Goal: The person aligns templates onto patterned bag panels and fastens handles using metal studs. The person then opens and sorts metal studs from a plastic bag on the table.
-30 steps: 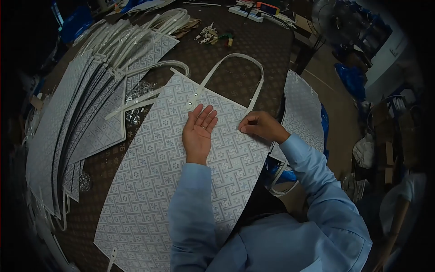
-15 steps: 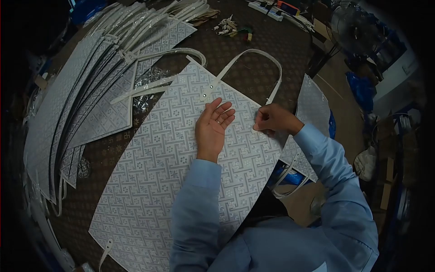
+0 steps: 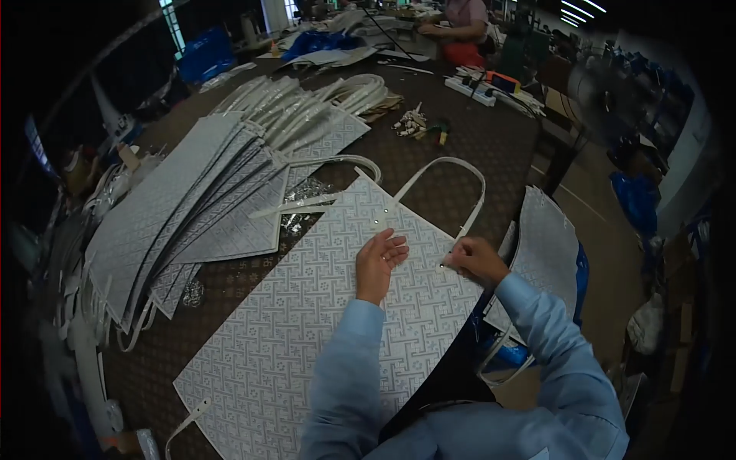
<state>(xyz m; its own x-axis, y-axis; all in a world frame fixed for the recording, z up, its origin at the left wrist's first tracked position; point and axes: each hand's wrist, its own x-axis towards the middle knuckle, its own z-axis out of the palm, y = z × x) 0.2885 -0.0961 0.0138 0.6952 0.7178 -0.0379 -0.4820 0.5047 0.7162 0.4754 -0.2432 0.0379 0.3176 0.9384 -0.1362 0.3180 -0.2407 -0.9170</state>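
we have a broad dark brown table with a small repeated pattern (image 3: 510, 157) before us. flat on it lies a large pale grey-and-white patterned panel (image 3: 307, 322), its looped white strap handle (image 3: 448, 160) resting beyond the upper edge. to our left, similar pale patterned panels (image 3: 176, 207) overlap in a fanned stack, their white strap handles (image 3: 268, 107) bunched at the top. between stack and panel we see crumpled clear plastic (image 3: 297, 224). farther back lie a small heap of whitish pieces (image 3: 411, 121) and, near the right edge, a long white power strip (image 3: 470, 92).
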